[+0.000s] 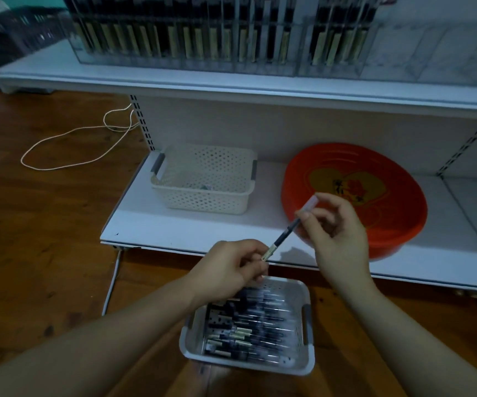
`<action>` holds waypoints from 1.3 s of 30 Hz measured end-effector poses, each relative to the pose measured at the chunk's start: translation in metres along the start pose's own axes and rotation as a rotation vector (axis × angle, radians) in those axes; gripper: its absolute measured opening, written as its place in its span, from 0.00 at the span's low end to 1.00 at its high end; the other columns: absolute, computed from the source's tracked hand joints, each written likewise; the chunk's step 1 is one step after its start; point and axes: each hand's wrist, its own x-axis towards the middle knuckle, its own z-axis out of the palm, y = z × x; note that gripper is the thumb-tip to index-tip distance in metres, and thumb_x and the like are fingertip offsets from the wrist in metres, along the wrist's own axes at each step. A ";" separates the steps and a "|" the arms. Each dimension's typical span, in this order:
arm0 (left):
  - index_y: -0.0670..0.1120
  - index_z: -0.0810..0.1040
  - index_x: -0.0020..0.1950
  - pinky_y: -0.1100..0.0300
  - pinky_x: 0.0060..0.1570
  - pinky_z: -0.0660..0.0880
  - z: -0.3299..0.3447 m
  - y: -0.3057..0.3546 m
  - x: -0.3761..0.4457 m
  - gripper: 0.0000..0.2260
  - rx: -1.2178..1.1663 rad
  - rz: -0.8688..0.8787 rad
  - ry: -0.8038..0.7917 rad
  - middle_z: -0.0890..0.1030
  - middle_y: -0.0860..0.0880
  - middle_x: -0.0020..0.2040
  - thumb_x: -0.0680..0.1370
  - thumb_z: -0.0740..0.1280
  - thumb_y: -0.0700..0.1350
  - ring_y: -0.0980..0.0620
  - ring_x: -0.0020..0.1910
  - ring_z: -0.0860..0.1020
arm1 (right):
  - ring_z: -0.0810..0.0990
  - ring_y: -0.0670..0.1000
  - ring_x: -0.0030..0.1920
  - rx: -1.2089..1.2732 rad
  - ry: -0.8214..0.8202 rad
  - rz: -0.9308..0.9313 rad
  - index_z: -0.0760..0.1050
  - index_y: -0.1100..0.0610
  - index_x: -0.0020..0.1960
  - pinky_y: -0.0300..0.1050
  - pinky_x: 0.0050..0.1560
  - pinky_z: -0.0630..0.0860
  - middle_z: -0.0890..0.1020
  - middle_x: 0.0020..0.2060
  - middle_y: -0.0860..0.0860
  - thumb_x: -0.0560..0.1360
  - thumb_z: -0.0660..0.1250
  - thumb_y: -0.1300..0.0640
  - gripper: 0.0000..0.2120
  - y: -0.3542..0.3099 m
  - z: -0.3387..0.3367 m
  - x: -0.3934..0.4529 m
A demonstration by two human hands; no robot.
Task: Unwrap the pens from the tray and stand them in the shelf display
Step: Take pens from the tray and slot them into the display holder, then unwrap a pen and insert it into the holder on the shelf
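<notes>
Mid-job: display (220, 38) on top shelf already mostly full, tray (307, 316) on floor w/ many wrapped pens left, and one pen (286, 232) held over it, left hand (228, 267) fingers pinching its base, right hand (337, 227) fingers pinching the clear wrapper (309, 204) at its tip.

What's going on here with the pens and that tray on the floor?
A person is unwrapping a pen. The left hand pinches its lower end while the right hand pulls the clear wrapper off the upper end. Below the hands, a grey tray on the wooden floor holds many more wrapped pens. The clear display on the upper shelf already has rows of pens standing in it. A white basket and a red basin sit on the lower shelf.
</notes>
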 end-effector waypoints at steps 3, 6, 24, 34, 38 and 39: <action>0.48 0.81 0.58 0.52 0.55 0.80 -0.003 0.026 0.007 0.07 0.025 0.062 0.034 0.86 0.51 0.44 0.80 0.70 0.43 0.57 0.44 0.85 | 0.85 0.50 0.47 -0.008 -0.049 -0.049 0.71 0.48 0.64 0.41 0.50 0.81 0.84 0.40 0.57 0.78 0.70 0.65 0.20 -0.024 -0.002 0.012; 0.57 0.79 0.54 0.54 0.56 0.80 -0.006 0.050 0.013 0.08 0.022 0.123 0.061 0.86 0.52 0.44 0.79 0.71 0.44 0.58 0.46 0.84 | 0.85 0.58 0.47 -0.052 -0.067 -0.110 0.71 0.47 0.64 0.59 0.56 0.81 0.84 0.41 0.61 0.78 0.71 0.64 0.21 -0.048 -0.007 0.026; 0.44 0.79 0.60 0.61 0.56 0.72 -0.038 0.191 0.078 0.12 0.500 0.670 0.760 0.77 0.52 0.54 0.79 0.68 0.46 0.53 0.55 0.75 | 0.86 0.50 0.41 -0.152 0.226 -0.640 0.66 0.51 0.66 0.51 0.46 0.84 0.82 0.43 0.55 0.80 0.69 0.60 0.18 -0.212 -0.043 0.122; 0.41 0.72 0.70 0.48 0.70 0.68 -0.048 0.203 0.099 0.22 0.885 0.570 0.785 0.73 0.45 0.69 0.77 0.66 0.45 0.44 0.72 0.68 | 0.84 0.46 0.41 -0.378 0.211 -0.687 0.70 0.49 0.68 0.55 0.45 0.82 0.80 0.43 0.44 0.79 0.68 0.57 0.18 -0.234 -0.029 0.171; 0.40 0.75 0.67 0.49 0.67 0.71 -0.057 0.204 0.102 0.21 0.889 0.608 0.798 0.77 0.44 0.64 0.75 0.67 0.41 0.43 0.67 0.71 | 0.83 0.47 0.41 -0.547 0.074 -0.656 0.71 0.49 0.68 0.54 0.48 0.81 0.80 0.43 0.46 0.80 0.68 0.57 0.18 -0.226 -0.023 0.174; 0.40 0.75 0.67 0.49 0.67 0.71 -0.059 0.204 0.103 0.21 0.888 0.619 0.803 0.77 0.44 0.63 0.74 0.68 0.40 0.43 0.66 0.72 | 0.83 0.47 0.41 -0.583 0.058 -0.663 0.71 0.49 0.69 0.53 0.48 0.80 0.80 0.43 0.46 0.80 0.68 0.57 0.18 -0.225 -0.022 0.173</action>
